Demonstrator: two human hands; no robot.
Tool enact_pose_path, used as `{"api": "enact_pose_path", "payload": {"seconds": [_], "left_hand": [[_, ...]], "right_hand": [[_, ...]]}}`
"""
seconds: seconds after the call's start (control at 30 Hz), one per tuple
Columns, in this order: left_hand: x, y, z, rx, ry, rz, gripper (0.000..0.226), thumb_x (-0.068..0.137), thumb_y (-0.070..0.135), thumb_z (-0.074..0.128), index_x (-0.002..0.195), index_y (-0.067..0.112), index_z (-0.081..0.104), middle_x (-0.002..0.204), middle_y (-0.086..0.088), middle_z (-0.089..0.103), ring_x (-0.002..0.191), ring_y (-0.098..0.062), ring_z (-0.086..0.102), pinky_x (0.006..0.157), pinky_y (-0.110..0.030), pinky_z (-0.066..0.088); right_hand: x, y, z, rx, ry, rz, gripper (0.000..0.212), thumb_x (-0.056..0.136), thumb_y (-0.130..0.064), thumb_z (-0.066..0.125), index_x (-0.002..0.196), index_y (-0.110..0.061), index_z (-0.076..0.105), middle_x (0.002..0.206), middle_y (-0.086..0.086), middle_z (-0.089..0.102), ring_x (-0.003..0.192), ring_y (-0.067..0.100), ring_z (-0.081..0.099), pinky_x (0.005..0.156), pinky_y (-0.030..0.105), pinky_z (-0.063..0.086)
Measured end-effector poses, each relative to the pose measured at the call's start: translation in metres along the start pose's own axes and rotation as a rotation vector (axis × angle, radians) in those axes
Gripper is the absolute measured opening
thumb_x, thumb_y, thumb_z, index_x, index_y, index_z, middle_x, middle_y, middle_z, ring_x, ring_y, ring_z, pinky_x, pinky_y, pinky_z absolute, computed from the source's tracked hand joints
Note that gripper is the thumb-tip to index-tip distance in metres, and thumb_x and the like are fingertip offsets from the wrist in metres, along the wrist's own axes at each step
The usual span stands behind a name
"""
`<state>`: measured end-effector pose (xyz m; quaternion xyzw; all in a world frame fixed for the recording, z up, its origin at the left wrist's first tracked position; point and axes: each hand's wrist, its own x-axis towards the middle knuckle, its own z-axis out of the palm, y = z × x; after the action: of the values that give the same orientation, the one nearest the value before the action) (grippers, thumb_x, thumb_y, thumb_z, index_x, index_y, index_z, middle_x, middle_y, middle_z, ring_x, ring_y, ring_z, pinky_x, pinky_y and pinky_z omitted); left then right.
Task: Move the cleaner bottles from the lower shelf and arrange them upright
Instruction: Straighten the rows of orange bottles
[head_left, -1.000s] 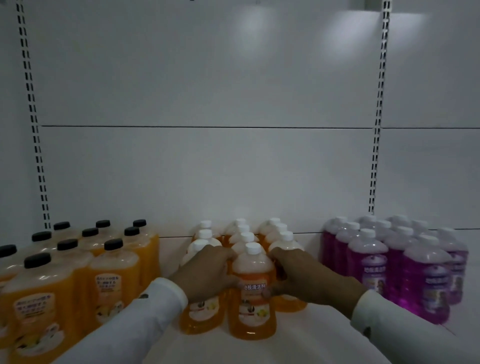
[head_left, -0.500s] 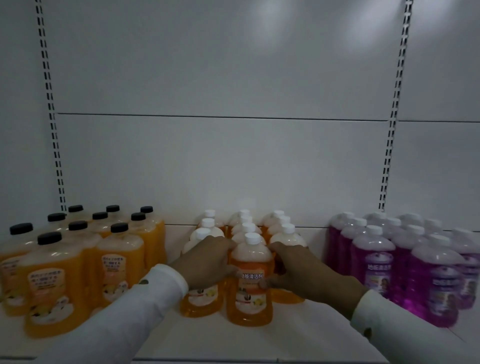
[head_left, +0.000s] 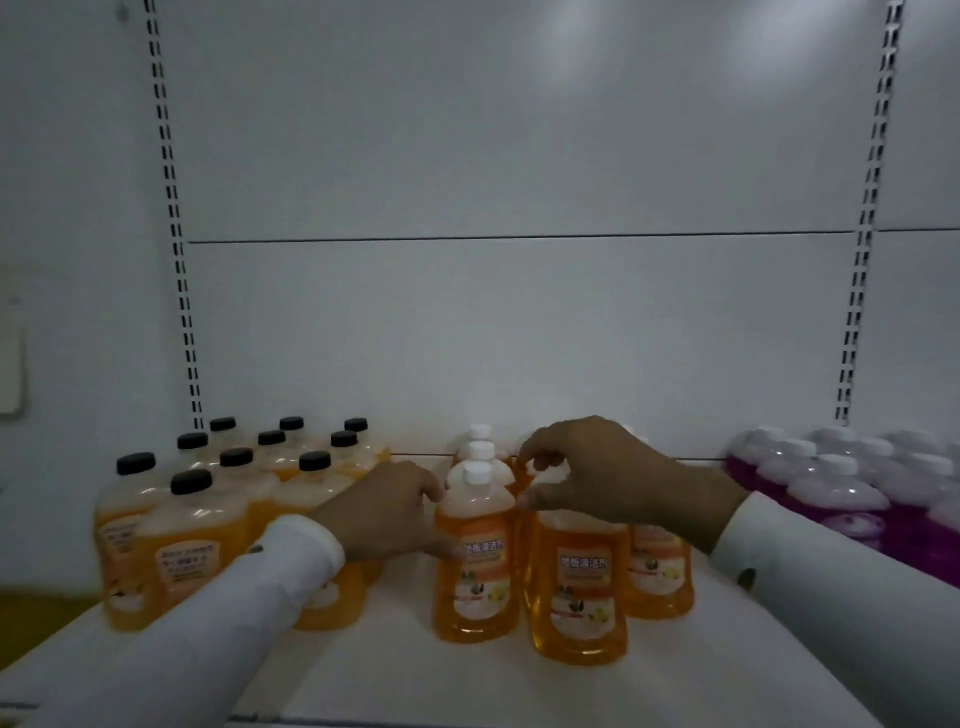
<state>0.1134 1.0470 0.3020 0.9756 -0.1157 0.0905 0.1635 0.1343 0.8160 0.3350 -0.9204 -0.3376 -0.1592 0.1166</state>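
We see a white shelf (head_left: 405, 670) against a pale back wall (head_left: 519, 338). On it stand three upright groups: black-capped orange bottles (head_left: 176, 551) at left, white-capped orange cleaner bottles (head_left: 475, 566) in the middle, purple bottles (head_left: 841, 488) at right. Our left hand (head_left: 387, 512) rests with fingers curved against the side of the front left cleaner bottle. Our right hand (head_left: 597, 467) reaches over the middle group, fingers pinching at a bottle top hidden beneath it. We judge the risk is toppling: the bottles stand touching, so a sideways nudge from either hand could knock neighbours over.
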Motion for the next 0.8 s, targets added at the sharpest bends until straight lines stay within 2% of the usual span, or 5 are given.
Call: {"api": "enact_pose_path", "payload": {"seconds": [0.13,0.33,0.43,0.63,0.8], "left_hand": [[0.015,-0.017,0.01,-0.061,0.038,0.136,0.029,0.074,0.042,0.078,0.089,0.024,0.06,0.071,0.014,0.048,0.063,-0.002,0.046,0.056,-0.015,0.033],[0.033,-0.03,0.014,-0.102,0.026,0.228,0.03,0.079,0.037,0.074,0.096,0.014,0.065,0.073,0.008,0.056,0.066,-0.006,0.052,0.063,-0.02,0.043],[0.042,-0.032,0.019,-0.106,0.058,0.229,0.028,0.08,0.037,0.072,0.095,0.014,0.063,0.074,0.009,0.054,0.067,-0.006,0.051,0.065,-0.021,0.044],[0.048,-0.032,0.019,-0.074,0.01,0.232,0.031,0.081,0.038,0.071,0.103,0.017,0.063,0.092,0.002,0.064,0.083,-0.013,0.059,0.076,-0.028,0.05],[0.05,-0.032,0.016,-0.066,-0.014,0.22,0.028,0.08,0.036,0.073,0.097,0.016,0.064,0.078,0.009,0.055,0.069,-0.004,0.05,0.063,-0.017,0.042]], "right_hand": [[0.024,-0.01,0.011,-0.142,-0.118,0.064,0.053,0.078,-0.054,0.07,0.122,-0.026,0.062,0.114,-0.007,0.065,0.102,0.014,0.059,0.09,0.035,0.051],[0.048,-0.018,0.025,-0.378,-0.233,0.112,0.042,0.08,-0.049,0.069,0.104,-0.014,0.066,0.099,0.003,0.066,0.089,0.022,0.061,0.079,0.035,0.053],[0.06,-0.016,0.029,-0.379,-0.251,0.13,0.037,0.082,-0.041,0.071,0.105,-0.013,0.065,0.101,0.007,0.066,0.09,0.024,0.062,0.077,0.034,0.051],[0.071,-0.009,0.027,-0.335,-0.34,0.131,0.052,0.074,-0.051,0.076,0.103,-0.009,0.066,0.101,0.007,0.066,0.092,0.025,0.063,0.08,0.035,0.053],[0.073,-0.004,0.025,-0.295,-0.355,0.104,0.055,0.07,-0.054,0.077,0.103,-0.01,0.068,0.101,0.006,0.067,0.09,0.023,0.063,0.083,0.037,0.055]]}}
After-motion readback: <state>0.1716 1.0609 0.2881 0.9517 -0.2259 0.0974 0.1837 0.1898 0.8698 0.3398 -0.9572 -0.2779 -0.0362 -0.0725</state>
